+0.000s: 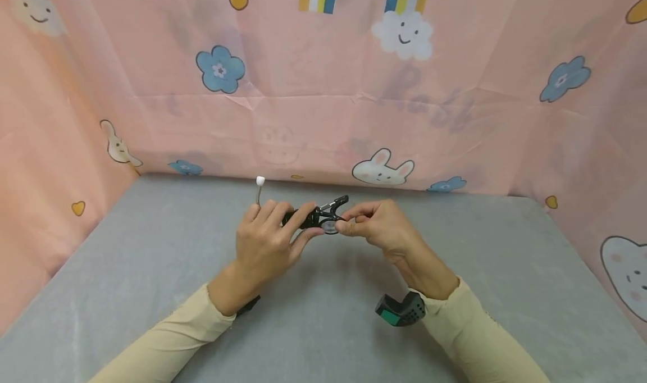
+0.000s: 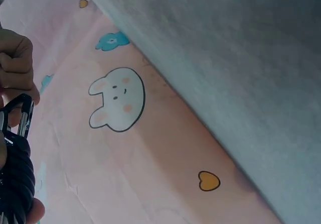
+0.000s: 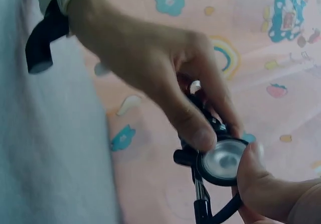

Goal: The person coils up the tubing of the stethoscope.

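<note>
A black stethoscope [image 1: 306,219] is held up over the table between both hands, its tubing wound into a tight coil. My left hand [image 1: 265,242] grips the coil from the left, its thumb at the round chest piece [image 3: 224,161]. From the right, my right hand [image 1: 385,228] pinches the edge of the chest piece between thumb and fingers. A metal tube with a white ear tip [image 1: 260,181] sticks up behind the left hand. In the left wrist view the coiled tubing [image 2: 17,176] shows at the lower left. The left palm hides part of the coil.
A grey cloth-covered table [image 1: 323,327] lies under the hands. Pink printed fabric [image 1: 313,124] hangs behind it and along both sides. A dark device [image 1: 402,310] is strapped below the right wrist.
</note>
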A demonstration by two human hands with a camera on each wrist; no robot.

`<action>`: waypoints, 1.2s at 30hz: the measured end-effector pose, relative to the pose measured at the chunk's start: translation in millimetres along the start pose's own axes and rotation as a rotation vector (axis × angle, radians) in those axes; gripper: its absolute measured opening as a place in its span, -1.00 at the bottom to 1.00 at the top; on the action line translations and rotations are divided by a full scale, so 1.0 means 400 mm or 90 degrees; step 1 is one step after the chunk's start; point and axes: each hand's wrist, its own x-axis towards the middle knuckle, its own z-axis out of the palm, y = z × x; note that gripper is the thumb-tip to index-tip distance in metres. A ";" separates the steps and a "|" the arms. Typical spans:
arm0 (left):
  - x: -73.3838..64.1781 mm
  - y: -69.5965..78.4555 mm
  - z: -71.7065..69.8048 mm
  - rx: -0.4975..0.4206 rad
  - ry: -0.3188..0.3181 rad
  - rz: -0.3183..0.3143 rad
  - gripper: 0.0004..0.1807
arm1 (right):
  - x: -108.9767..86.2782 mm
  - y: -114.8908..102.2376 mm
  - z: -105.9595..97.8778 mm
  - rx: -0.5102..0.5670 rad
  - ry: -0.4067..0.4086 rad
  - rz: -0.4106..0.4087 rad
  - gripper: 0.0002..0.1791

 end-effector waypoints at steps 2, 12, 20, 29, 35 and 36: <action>0.000 -0.002 -0.003 -0.022 -0.023 -0.026 -0.56 | -0.003 -0.004 0.002 -0.006 -0.005 -0.002 -0.73; 0.005 -0.020 -0.009 -0.073 0.002 -0.043 -0.61 | -0.026 -0.012 0.034 -0.053 0.023 -0.043 -0.70; 0.003 -0.029 -0.006 -0.067 0.000 -0.010 -0.60 | -0.026 -0.015 0.029 -0.089 -0.049 -0.042 -0.63; 0.007 -0.029 -0.017 -0.062 -0.018 0.003 -0.56 | -0.019 -0.014 0.044 -0.145 0.035 -0.047 -0.63; 0.009 -0.031 -0.011 -0.178 -0.060 -0.113 -0.63 | -0.030 -0.024 0.053 -0.245 0.038 -0.099 -0.57; 0.009 -0.031 -0.010 -0.195 -0.071 -0.131 -0.64 | -0.031 -0.026 0.056 -0.265 0.045 -0.105 -0.56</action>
